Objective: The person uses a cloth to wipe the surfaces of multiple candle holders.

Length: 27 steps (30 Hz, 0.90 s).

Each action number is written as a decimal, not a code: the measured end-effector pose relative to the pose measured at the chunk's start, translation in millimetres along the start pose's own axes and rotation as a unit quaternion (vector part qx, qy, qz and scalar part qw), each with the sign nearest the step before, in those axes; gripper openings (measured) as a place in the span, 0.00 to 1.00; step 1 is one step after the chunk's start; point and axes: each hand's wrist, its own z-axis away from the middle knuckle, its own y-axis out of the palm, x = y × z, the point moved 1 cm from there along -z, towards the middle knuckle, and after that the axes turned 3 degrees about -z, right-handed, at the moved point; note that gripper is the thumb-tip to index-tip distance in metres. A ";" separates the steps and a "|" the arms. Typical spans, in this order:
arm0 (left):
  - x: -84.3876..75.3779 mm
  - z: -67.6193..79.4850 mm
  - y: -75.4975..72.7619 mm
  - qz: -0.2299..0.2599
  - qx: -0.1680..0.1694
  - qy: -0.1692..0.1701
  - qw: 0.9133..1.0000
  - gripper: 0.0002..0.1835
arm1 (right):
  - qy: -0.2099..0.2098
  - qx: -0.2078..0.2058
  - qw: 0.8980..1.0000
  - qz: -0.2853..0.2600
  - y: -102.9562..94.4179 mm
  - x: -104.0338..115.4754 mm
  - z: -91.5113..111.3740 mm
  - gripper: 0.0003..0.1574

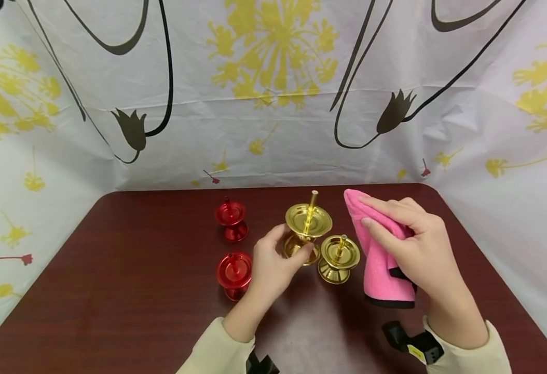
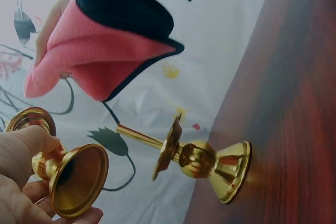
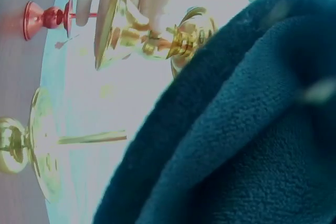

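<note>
My left hand holds a shiny gold candle holder by its lower part, fingers on one side and thumb on the other. In the left wrist view the hollow underside of this candle holder shows, raised off the table. A second gold candle holder stands upright just right of it, a thin spike rising from its dish. To the right, my right hand grips a folded pink cloth with black edging. The cloth is apart from both gold holders and looks dark in the right wrist view.
Two red candle holders, one farther back and one nearer, stand left of my left hand. All this is on a dark reddish-brown table. A white patterned cloth hangs behind it and along both sides.
</note>
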 end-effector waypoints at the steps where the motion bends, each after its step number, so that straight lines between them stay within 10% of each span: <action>1: -1.8 2.5 -2.5 0.003 0.003 0.000 1.000 0.16 | -0.004 -0.001 1.000 0.002 0.6 1.4 0.8 0.28; 12: -17.5 19.5 -19.0 -0.007 0.009 0.028 1.000 0.19 | -0.106 -0.007 0.994 -0.037 15.4 8.8 5.0 0.14; 27: -23.6 21.7 -27.4 -0.024 -0.004 0.067 0.997 0.20 | -0.121 0.053 0.987 -0.089 28.0 6.0 6.0 0.16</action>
